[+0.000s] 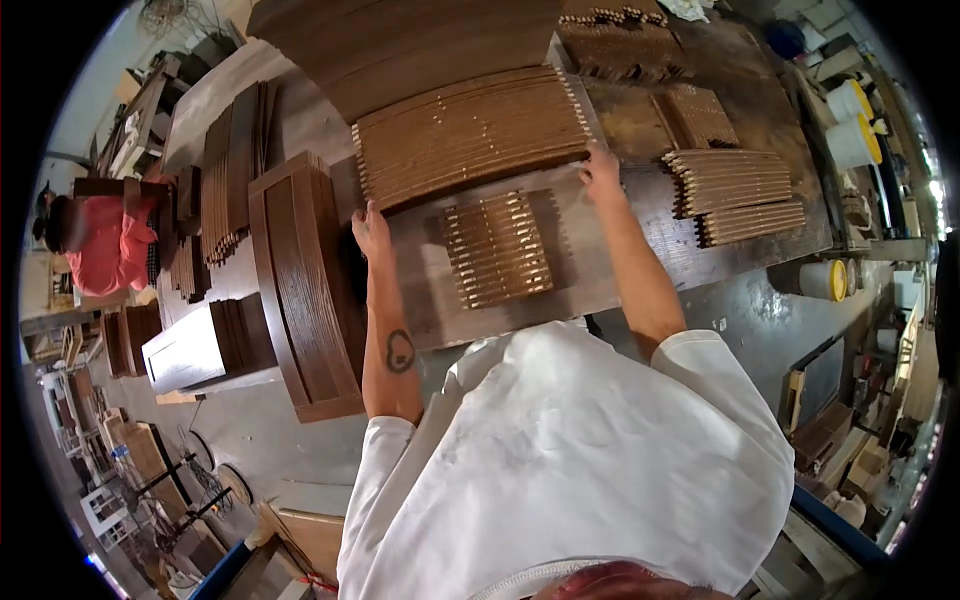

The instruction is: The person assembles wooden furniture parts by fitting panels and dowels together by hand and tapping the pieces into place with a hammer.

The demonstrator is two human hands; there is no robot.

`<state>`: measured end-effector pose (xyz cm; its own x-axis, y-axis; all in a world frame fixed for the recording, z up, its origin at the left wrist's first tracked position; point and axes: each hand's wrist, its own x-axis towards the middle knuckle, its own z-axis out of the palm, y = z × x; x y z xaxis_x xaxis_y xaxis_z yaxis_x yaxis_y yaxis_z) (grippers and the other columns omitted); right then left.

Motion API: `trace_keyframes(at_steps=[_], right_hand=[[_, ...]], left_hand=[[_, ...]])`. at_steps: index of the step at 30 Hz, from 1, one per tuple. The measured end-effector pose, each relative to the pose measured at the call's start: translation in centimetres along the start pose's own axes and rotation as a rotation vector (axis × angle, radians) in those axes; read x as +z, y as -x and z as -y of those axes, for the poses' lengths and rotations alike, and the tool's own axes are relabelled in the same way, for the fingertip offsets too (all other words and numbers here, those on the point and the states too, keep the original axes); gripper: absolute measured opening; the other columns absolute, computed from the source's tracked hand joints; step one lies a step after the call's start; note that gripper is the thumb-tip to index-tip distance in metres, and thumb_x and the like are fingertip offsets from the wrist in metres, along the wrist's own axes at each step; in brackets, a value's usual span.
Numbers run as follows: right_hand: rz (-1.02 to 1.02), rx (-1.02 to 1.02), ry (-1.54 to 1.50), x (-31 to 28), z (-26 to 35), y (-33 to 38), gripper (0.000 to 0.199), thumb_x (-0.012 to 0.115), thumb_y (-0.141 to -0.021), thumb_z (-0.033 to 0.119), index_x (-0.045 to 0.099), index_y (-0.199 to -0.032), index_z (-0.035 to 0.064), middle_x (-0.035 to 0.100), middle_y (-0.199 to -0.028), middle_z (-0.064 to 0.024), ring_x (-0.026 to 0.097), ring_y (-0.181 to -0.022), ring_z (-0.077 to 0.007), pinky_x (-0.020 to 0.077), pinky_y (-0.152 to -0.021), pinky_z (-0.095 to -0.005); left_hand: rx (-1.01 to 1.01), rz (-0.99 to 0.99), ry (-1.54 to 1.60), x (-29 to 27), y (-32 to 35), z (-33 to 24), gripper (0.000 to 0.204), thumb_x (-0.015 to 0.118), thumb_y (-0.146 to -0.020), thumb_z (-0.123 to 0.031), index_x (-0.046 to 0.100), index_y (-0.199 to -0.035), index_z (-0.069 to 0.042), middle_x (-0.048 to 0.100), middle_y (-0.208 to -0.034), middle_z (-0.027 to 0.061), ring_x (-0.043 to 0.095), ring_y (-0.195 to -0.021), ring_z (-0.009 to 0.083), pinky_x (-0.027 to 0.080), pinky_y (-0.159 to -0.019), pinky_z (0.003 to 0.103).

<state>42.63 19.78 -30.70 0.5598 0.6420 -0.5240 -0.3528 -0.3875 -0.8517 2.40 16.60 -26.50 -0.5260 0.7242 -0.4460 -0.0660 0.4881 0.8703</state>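
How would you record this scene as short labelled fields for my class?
Left hand: at the near left corner of the long slat row
Right hand: at its near right corner
Nearer the person: a block of shorter slats
Left of the forearms: a brown framed panel
Support: table
Far left: a co-worker's pink-red top

Long slat stack (475, 130): brn w/ pale dowel rows; small slat stack (497, 250): same. Panel door (305, 285): dk brn, streaky grain. Shirt (590, 450): wht. Bucket (820, 280): wht w/ ylw rim. Co-worker's top (110, 245): prob. coral-red.
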Motion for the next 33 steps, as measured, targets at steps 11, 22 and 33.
trace_keyframes(at_steps=[11,22,33], right_hand=[[0.385,-0.655,-0.737,-4.1,18.1,20.4,0.042,0.055,-0.092,0.037,0.053,-0.11,-0.0011,0.056,-0.098,-0.0142,0.055,-0.089,-0.0263,0.0483,-0.083,-0.0421],[1.293,-0.884,0.058,2.1,22.9,32.5,0.087,0.043,-0.082,0.071,0.042,-0.126,-0.0037,0.059,-0.086,-0.0081,0.059,-0.079,-0.0223,0.0484,-0.078,-0.042],[1.345,-0.717,-0.109,6.2,17.3,32.1,0.091,0.04,-0.076,0.081,0.061,-0.106,-0.0019,0.054,-0.076,-0.0065,0.053,-0.065,-0.0198,0.0446,-0.066,-0.0389]], left_hand=[[0.186,0.423,0.997,-6.4,17.1,0.9,0.038,0.058,-0.092,-0.012,0.045,-0.126,-0.002,0.057,-0.117,0.0117,0.057,-0.107,0.0204,0.052,-0.09,0.04],[0.777,0.202,-0.409,-6.5,17.6,14.5,0.078,0.076,-0.071,-0.043,0.045,-0.13,-0.002,0.046,-0.133,0.019,0.042,-0.124,0.0365,0.032,-0.104,0.049],[0.824,0.03,-0.547,-4.4,17.6,15.5,0.056,0.068,-0.079,-0.042,0.052,-0.119,-0.006,0.05,-0.124,0.0084,0.044,-0.121,0.0287,0.032,-0.104,0.043]])
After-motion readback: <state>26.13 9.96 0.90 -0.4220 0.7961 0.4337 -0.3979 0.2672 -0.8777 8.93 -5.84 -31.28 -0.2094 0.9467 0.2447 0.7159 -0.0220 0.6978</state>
